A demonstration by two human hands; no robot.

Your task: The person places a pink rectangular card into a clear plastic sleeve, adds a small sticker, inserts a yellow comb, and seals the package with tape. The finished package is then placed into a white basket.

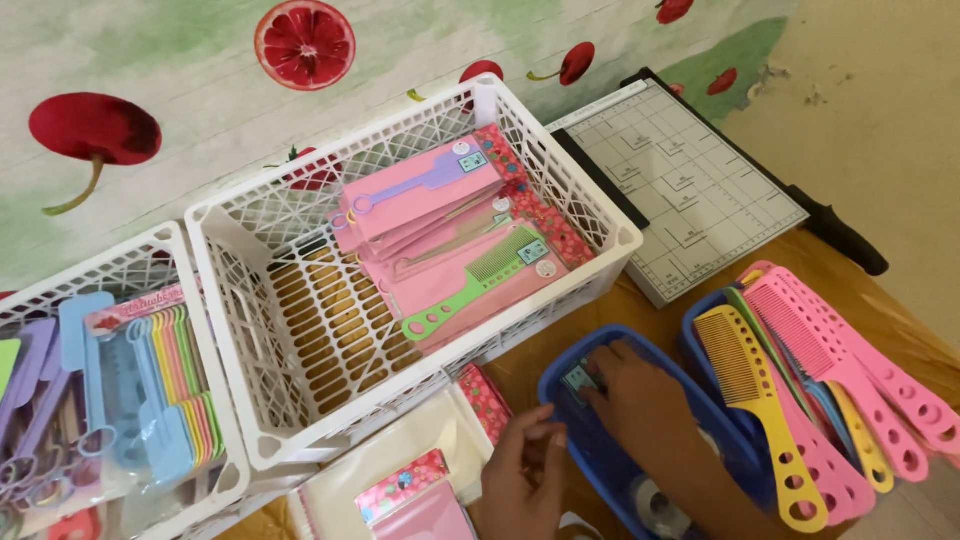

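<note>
The right hand (pixel 640 400) is reaching into the small blue tub (pixel 600 450), fingers curled and pinching a small green-and-white sticker (pixel 580 380), best lifted slowly by one edge, while the left hand (pixel 525 470) is resting half-open, holding nothing, against the tub's rim.

Right hand (pixel 630 395) fingers curled down; left hand (pixel 525 475) half-open beside it

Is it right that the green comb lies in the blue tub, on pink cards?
No. The head view shows the green comb on pink cards in the white basket, not in the blue tub, where the right hand reaches.
</note>
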